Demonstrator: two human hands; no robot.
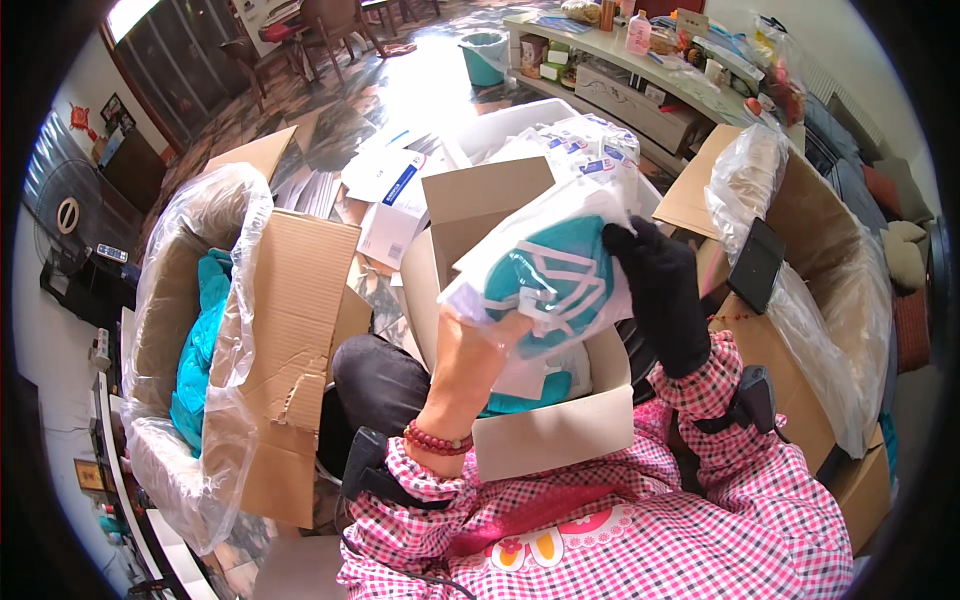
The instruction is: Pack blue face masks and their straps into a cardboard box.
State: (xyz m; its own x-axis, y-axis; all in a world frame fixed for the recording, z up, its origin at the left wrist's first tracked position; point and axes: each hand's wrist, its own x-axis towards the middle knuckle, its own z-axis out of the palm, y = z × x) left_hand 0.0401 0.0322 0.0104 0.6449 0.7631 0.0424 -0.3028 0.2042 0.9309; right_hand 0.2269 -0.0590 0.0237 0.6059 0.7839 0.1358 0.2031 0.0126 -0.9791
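Observation:
A clear plastic bag point(553, 262) with a folded teal item and white straps inside is held up over an open cardboard box point(555, 438). My bare left hand point(472, 350), with red beads at the wrist, is closed on the bag's lower left, thumb across its front. On my right hand point(660, 285) is a black glove; its fingers close on the bag's right edge. More teal material in clear plastic point(555, 385) shows inside the box, partly hidden by the held bag. The box stands at my lap, flaps raised.
At left, a carton point(300, 370) with a plastic liner holds teal pieces point(205, 350). Another lined carton point(850, 300) stands at right, a black phone point(757, 265) on its edge. Beyond are a white tub point(545, 110) of packets, a white-and-blue box point(395, 215) and a green bucket point(485, 60).

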